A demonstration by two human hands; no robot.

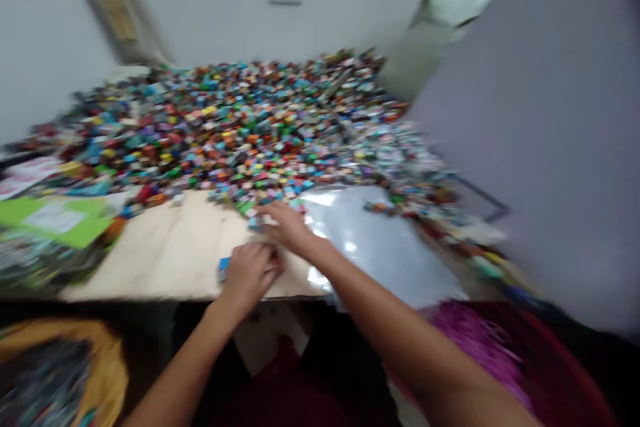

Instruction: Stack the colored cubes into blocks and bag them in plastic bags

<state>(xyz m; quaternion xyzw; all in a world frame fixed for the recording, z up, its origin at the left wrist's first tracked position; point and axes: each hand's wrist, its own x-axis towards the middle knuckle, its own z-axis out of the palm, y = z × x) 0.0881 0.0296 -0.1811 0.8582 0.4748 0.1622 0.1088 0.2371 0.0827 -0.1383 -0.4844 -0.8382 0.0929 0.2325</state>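
Observation:
The picture is smeared by motion. A huge heap of small colourful pieces [240, 120] covers the back of a pale wooden table [165, 253]. My left hand [249, 271] rests near the table's front edge, its fingers curled over something small with a blue edge. My right hand [285, 223] reaches forward to the front rim of the heap, touching a few loose pieces beside a shiny clear plastic sheet [370, 240]. Its fingers are too blurred to read.
A green sheet with a white label [55, 217] lies at the left over darker printed packs. A yellow bag [100, 373] sits low at the left. A grey wall or panel [540, 133] rises at the right. Magenta fabric [470, 340] lies below.

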